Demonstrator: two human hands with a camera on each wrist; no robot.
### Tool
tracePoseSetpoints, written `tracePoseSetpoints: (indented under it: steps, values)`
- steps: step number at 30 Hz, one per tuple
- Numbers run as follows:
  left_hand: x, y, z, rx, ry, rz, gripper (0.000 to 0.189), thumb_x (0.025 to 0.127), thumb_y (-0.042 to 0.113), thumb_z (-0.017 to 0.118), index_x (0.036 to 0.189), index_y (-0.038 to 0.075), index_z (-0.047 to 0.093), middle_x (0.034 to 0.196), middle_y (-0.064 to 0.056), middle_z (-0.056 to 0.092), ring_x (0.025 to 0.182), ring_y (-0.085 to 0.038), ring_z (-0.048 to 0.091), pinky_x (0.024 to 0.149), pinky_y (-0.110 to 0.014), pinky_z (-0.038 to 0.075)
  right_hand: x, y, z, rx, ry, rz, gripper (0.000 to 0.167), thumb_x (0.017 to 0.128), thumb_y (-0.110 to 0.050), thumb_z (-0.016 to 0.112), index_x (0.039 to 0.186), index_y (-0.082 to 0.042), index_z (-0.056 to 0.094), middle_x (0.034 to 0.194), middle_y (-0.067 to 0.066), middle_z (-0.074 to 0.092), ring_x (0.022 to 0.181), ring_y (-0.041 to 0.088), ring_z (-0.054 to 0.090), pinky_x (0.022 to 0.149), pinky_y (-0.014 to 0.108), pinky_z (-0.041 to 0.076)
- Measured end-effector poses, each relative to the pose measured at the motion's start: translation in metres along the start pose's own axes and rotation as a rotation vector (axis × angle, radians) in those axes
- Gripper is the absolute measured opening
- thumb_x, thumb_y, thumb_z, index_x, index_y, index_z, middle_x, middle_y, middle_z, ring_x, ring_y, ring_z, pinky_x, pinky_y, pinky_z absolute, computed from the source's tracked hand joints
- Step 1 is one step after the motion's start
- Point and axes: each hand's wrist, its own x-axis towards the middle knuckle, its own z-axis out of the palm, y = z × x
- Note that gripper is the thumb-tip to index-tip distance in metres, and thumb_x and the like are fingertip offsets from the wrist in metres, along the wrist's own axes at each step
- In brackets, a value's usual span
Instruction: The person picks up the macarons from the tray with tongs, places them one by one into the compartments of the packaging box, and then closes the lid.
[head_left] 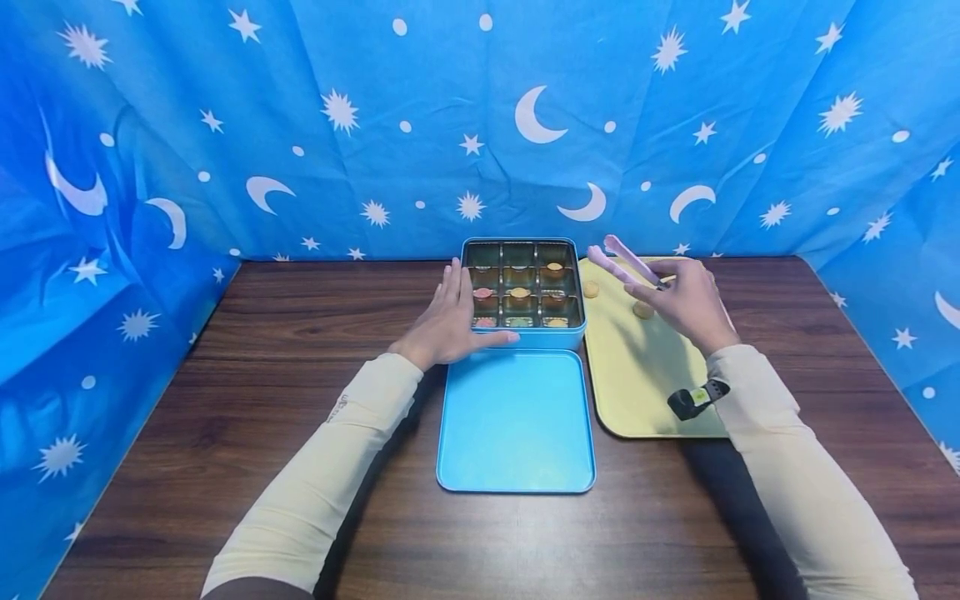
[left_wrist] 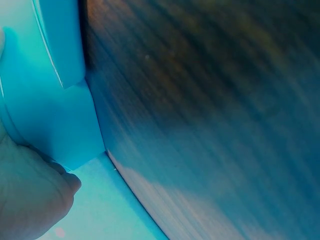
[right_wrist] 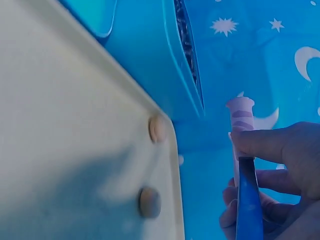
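Observation:
My left hand (head_left: 446, 321) lies along the left wall of a blue square tin (head_left: 551, 339), fingers straight and thumb across its front edge. The tin has a divided insert, with yellow cookies (head_left: 520, 292), pink cookies (head_left: 482, 293) and a green cookie (head_left: 517, 322) in separate compartments. My right hand (head_left: 692, 302) holds pink-tipped tongs (head_left: 632, 260) above a pale yellow tray (head_left: 637, 408). The tong tips point toward the tin and stand apart with nothing between them. Two round tan cookies, a far one (right_wrist: 157, 129) and a nearer one (right_wrist: 150, 202), lie on the tray.
The light blue lid (head_left: 517, 425) lies on the wooden table (head_left: 300, 333) right in front of the tin. The tray stands close along the tin's right side. A blue star-and-moon cloth (head_left: 450, 150) hangs behind and beside the table.

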Motion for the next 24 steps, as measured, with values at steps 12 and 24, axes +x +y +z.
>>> tracePoseSetpoints:
  steps: [12,24]
  values:
    - [0.001,0.001,-0.002,-0.002,0.007,0.014,0.138,0.076,0.088,0.056,0.160,0.001,-0.011,0.166,-0.014,-0.022,0.153,-0.027,-0.019,0.123,-0.047,0.003,-0.028,0.040,-0.020,-0.086,0.015,0.011,0.051,0.090,-0.027,0.078,0.122,0.011,0.067,0.097,0.026,0.069,0.070,0.024,0.055,0.053,0.030,0.042]
    - [-0.001,0.002,-0.002,0.000,0.000,0.006,0.135,0.078,0.086,0.056,0.160,0.000,-0.010,0.166,-0.015,-0.022,0.153,-0.030,-0.017,0.123,-0.048,0.003,-0.040,0.059,-0.019,-0.118,-0.084,0.088,0.058,0.091,-0.027,0.076,0.128,0.015,0.061,0.107,0.031,0.065,0.081,0.032,0.054,0.064,0.036,0.039]
